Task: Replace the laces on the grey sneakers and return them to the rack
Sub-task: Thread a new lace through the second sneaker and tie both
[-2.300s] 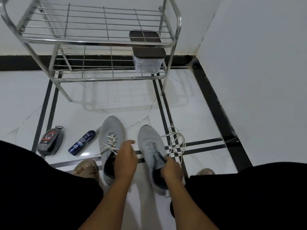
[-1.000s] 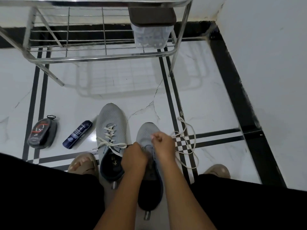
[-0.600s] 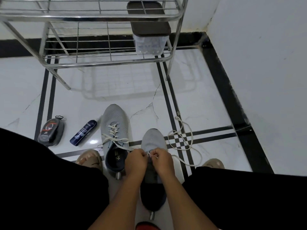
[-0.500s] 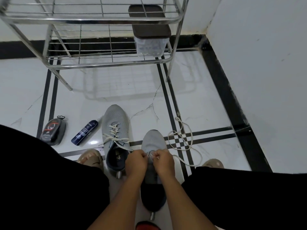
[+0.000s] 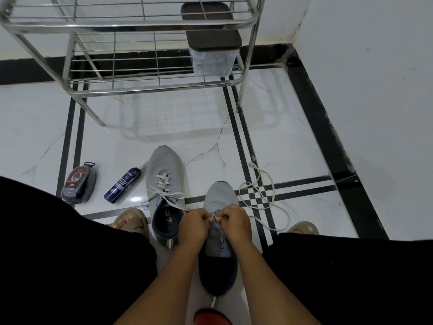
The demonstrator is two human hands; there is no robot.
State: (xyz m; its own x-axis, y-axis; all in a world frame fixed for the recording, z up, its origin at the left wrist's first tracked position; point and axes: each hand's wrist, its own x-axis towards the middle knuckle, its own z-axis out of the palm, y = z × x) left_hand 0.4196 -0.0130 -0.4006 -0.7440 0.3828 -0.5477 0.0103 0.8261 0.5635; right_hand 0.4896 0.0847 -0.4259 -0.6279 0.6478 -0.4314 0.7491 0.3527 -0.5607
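- Two hands, both at work on one shoe: the left hand point(image 5: 195, 225) and the right hand point(image 5: 235, 222) sit knuckle to knuckle over the front eyelets of the unlaced sneaker point(image 5: 219, 233), fingers curled and pinching the white lace point(image 5: 259, 195) between thumb and fingertip, apparently to feed its end through the lowest holes.
- One unlaced sneaker, grey, directly under the fingers, toe pointing away from the person; held low between the knees, likely so the eyelets face up for threading.
- One loose lace, trailing from the right hand's fingertips out to the right across the floor tiles, in slack loops; most of its length is not yet threaded.
- One laced sneaker point(image 5: 165, 184), just left of the left hand's knuckles, already tied with a bow; judged finished and set aside.
- One metal rack point(image 5: 150, 84), well beyond the fingers, lower shelf bare where the pair should go; a lidded clear box point(image 5: 212, 49) occupies its right end.
- Two care items, far left of the hands: a dark spray can point(image 5: 122, 185) and a shoe-polish sponge pack point(image 5: 78, 184), lying unused.
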